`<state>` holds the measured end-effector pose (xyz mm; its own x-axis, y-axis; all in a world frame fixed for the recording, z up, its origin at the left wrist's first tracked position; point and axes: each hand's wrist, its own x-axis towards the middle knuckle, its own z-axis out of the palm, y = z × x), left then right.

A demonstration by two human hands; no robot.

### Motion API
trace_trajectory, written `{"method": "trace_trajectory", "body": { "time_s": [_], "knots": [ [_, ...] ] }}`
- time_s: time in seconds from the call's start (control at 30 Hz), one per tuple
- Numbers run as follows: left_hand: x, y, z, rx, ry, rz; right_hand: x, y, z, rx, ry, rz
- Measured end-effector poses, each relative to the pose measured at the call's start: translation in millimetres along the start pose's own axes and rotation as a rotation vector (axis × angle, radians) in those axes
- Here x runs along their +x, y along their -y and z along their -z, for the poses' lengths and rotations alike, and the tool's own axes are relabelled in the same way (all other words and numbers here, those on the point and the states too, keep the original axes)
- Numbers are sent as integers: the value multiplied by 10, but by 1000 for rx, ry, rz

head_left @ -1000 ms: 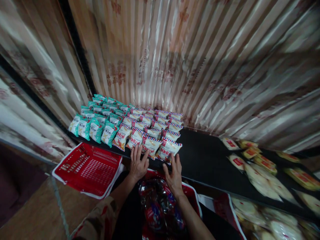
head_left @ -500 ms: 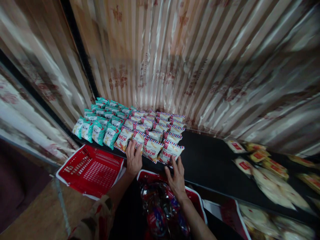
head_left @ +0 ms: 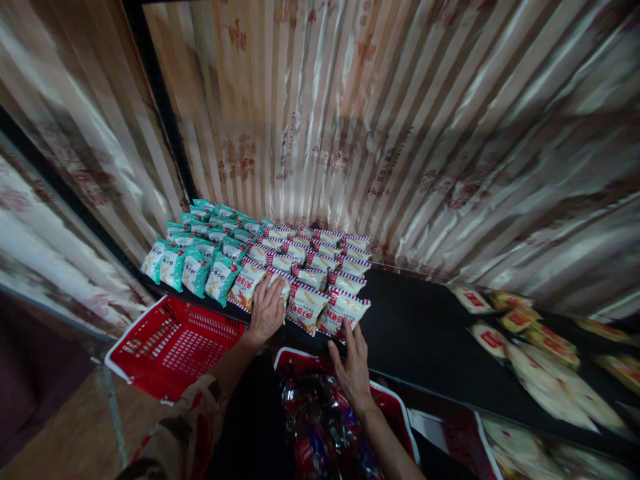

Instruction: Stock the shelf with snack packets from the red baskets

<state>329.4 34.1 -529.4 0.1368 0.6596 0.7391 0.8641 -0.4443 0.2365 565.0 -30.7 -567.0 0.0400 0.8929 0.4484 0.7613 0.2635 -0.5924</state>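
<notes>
My left hand (head_left: 267, 312) lies with stretched fingers over the front of a white snack bag (head_left: 284, 283) with a red-and-blue striped top edge. My right hand (head_left: 353, 367) is open, fingers apart, its fingertips at the lower edge of the rightmost front snack bag (head_left: 343, 312). Between them stands another white snack bag (head_left: 306, 307). These bags form upright rows on a black shelf (head_left: 405, 320). Left of them are rows of teal snack bags (head_left: 194, 270).
An empty-looking red basket (head_left: 185, 340) sits below the shelf at left. A red basket (head_left: 407, 417) with shiny dark packages (head_left: 320, 420) is in front of me. Flat packs (head_left: 545, 373) lie farther right on the shelf. A pleated curtain (head_left: 320, 133) hangs behind.
My left hand has moved slightly up and flattened further over its snack bag. The right hand stays nearly in place by the rightmost bag. The view has shifted slightly.
</notes>
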Motion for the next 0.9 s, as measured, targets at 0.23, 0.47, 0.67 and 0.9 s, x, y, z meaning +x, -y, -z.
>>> {"method": "trace_trajectory", "body": {
  "time_s": [0.23,0.47,0.67,0.9],
  "knots": [
    [-65,39,-121,39,-19,5,-2,-5,-14,-9,9,4],
    [-123,71,-190,79,-28,12,-3,-5,-16,-31,10,9],
    [-117,56,-208,126,-80,48,-10,-26,-33,-46,11,19],
    [-126,14,-141,133,-84,51,23,53,11,-60,-12,9]
  ]
}}
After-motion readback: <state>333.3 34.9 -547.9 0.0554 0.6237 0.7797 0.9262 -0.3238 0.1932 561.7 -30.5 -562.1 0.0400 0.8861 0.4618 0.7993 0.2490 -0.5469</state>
